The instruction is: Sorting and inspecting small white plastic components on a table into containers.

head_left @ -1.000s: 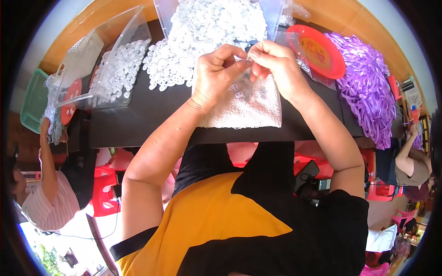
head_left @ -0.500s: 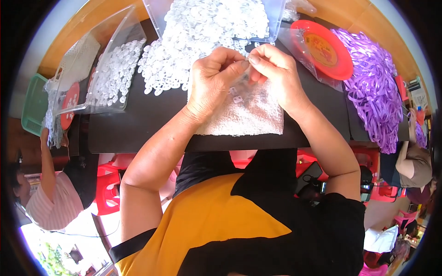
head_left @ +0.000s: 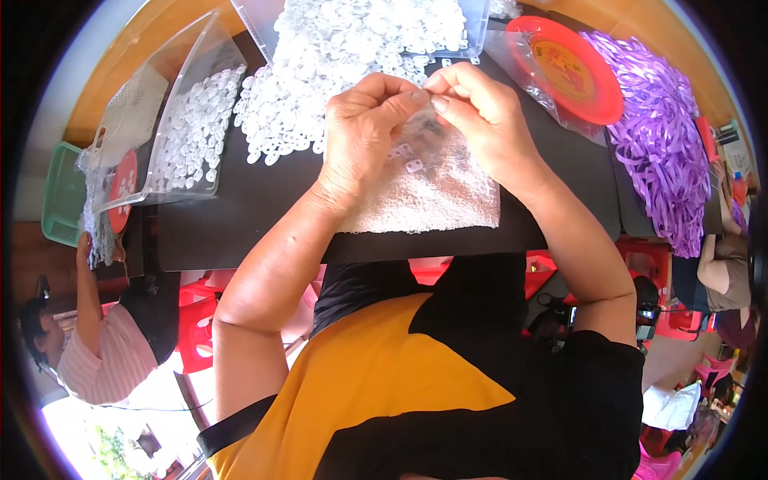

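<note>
Above a white towel (head_left: 436,200) my left hand (head_left: 364,124) and my right hand (head_left: 484,112) meet at the fingertips. Thumb and forefinger are pinched on each, and whatever lies between them is too small to make out. On the towel below, a few small white plastic pieces (head_left: 414,166) with holes lie near my left hand, beside a blurry see-through patch. Just beyond my hands spreads a big heap of similar white pieces (head_left: 320,96), spilling from a clear plastic bin (head_left: 478,36).
To the left a tilted clear box (head_left: 180,120) holds more white pieces, near a green basket (head_left: 58,200). At right are a red plate (head_left: 600,80) on clear plastic and a pile of purple ribbons (head_left: 656,144). People sit at the left and right, including one in a striped shirt (head_left: 112,360).
My hands stay pinched together, with the fingers shifted slightly. The whole view has moved a little, and the towel's right part shows somewhat more.
</note>
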Available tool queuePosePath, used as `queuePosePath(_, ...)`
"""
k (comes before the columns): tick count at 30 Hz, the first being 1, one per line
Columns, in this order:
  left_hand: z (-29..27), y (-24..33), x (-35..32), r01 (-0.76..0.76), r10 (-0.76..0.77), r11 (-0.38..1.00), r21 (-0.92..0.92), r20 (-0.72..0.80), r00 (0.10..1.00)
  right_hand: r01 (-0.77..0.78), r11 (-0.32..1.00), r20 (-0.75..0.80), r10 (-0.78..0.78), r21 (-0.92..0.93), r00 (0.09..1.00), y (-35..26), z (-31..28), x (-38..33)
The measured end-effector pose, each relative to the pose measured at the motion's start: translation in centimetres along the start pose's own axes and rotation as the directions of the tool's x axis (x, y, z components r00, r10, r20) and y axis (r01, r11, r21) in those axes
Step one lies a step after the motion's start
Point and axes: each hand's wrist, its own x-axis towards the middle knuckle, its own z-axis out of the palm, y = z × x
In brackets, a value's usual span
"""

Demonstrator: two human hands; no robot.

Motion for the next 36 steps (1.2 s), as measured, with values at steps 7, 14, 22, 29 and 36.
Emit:
queuePosePath(7,-0.2,-0.3,0.3,0.081,-0.078,0.987,-0.139,0.030,0.997,-0.036,0.997,-0.018,0.035,-0.073,0.999,-0.3,0.2,0.0)
queuePosePath(14,-0.2,0.0,0.0,0.136,-0.126,0.979,-0.153,0.074,0.989,-0.056,0.997,0.015,0.057,-0.053,0.998,-0.4,-0.2,0.1)
queuePosePath(22,-0.5,0.1,0.0,0.226,-0.194,0.931,-0.285,0.136,0.972,0.219,0.871,-0.007,-0.247,-0.440,0.969,-0.5,0.5,-0.2)
queuePosePath(29,-0.8,-0.2,-0.1,0.343,-0.230,0.861,-0.375,0.314,0.921,0.316,0.786,0.028,-0.356,-0.532,0.934,-0.4,0.5,-0.1)
queuePosePath(36,-0.8,0.2,-0.3,0.298,-0.193,0.888,-0.351,0.304,0.933,0.419,0.709,0.062,-0.471,-0.568,0.880,-0.8,0.5,-0.1)
